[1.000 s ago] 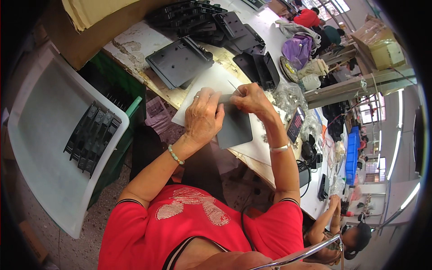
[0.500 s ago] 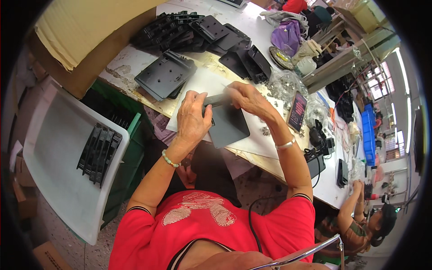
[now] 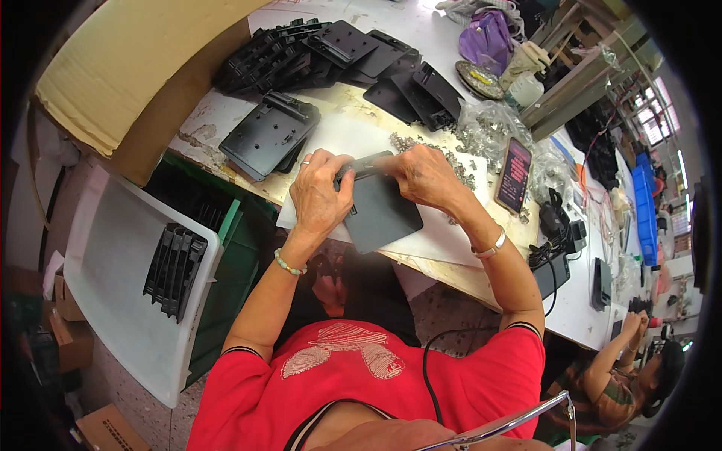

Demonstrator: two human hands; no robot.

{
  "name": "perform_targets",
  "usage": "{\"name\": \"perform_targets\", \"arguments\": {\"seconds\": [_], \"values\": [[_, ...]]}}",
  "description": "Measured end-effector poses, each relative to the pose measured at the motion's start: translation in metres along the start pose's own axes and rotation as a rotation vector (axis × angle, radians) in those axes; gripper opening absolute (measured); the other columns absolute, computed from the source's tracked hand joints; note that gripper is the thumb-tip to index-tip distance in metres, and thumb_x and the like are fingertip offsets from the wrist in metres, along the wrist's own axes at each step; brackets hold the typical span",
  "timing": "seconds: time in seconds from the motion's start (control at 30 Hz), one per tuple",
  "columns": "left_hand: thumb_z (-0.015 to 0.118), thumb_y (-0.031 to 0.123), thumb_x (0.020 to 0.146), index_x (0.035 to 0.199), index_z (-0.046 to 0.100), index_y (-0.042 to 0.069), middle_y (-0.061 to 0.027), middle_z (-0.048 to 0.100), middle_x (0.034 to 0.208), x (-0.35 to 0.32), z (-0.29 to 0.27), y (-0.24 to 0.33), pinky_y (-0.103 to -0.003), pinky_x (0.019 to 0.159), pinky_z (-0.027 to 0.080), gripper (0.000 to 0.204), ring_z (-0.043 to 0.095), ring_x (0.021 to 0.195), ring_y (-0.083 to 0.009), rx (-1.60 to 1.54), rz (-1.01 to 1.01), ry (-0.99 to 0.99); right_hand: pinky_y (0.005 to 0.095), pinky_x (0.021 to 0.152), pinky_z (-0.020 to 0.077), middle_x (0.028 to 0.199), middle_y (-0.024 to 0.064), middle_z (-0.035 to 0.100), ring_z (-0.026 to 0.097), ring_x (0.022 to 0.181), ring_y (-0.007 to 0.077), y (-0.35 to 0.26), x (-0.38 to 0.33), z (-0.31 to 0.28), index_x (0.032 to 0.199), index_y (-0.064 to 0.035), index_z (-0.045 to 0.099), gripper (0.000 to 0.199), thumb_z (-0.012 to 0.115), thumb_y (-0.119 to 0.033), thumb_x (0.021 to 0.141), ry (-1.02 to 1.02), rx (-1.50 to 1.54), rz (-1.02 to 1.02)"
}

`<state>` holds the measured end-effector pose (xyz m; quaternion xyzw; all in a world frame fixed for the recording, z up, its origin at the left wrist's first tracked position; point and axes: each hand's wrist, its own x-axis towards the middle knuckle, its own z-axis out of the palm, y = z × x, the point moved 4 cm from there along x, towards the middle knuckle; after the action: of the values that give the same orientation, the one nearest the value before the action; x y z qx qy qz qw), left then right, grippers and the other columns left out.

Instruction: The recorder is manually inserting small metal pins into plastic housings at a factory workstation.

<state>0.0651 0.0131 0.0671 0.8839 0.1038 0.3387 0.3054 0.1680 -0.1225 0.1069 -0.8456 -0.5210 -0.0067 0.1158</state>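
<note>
A flat black plastic plate point(image 3: 383, 214) with a raised bar along its far edge lies over white paper point(image 3: 350, 135) at the table's front edge. My left hand point(image 3: 322, 192) grips the bar's left end, thumb and fingers closed on it. At the other end, my right hand point(image 3: 423, 177) has its fingers bent and pressed together at the bar; whether they hold something small is hidden. To the left lies a stack of similar black plates point(image 3: 269, 134). Small metal pieces point(image 3: 459, 167) are scattered just beyond my right hand.
More black plastic parts point(image 3: 338, 49) are heaped at the back. A cardboard box point(image 3: 128, 83) and a pale tray point(image 3: 120, 263) holding black parts point(image 3: 174, 270) stand left. A phone point(image 3: 514, 177), bagged metal pieces point(image 3: 489, 128) and cables point(image 3: 553, 233) lie right; a co-worker point(image 3: 617, 383) sits beyond.
The view has shifted slightly. My left hand stays on the plate's bar, while my right hand has turned a little, its fingers now curled lower at the bar's right end.
</note>
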Motion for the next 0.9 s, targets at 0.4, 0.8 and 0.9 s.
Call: {"name": "perform_targets", "arguments": {"seconds": [0.4,0.8,0.9], "values": [[0.068,0.008,0.078,0.093,0.071,0.004,-0.0086,0.062,0.086,0.001,-0.001,0.003,-0.037,0.076,0.046,0.016,0.059,0.085,-0.0274,-0.023,0.012,0.001,0.0417,0.055,0.05,0.059,0.0148,0.061,0.064,0.059,0.0321,-0.004,-0.002,0.005,0.097,-0.0138,0.071,0.027,0.057,-0.005,0.077,0.043,-0.06,-0.086],[0.066,-0.004,0.074,0.091,0.068,-0.002,-0.0127,0.059,0.082,0.005,0.007,-0.002,-0.038,0.075,0.043,0.017,0.055,0.079,-0.0297,-0.122,0.024,-0.011,0.0382,0.048,0.0498,0.062,0.0114,0.058,0.064,0.057,0.0298,-0.023,0.003,0.006,0.089,-0.0013,0.054,0.013,0.058,-0.009,0.08,-0.002,-0.337,-0.289],[0.066,-0.005,0.073,0.091,0.068,-0.003,-0.0129,0.059,0.081,0.007,0.006,0.002,-0.038,0.074,0.043,0.018,0.055,0.079,-0.0297,-0.144,0.032,-0.002,0.0341,0.054,0.0539,0.065,0.0128,0.065,0.068,0.062,0.024,-0.028,0.003,-0.002,0.08,0.0013,0.059,0.01,0.055,-0.008,0.081,-0.04,-0.4,-0.271]]}}
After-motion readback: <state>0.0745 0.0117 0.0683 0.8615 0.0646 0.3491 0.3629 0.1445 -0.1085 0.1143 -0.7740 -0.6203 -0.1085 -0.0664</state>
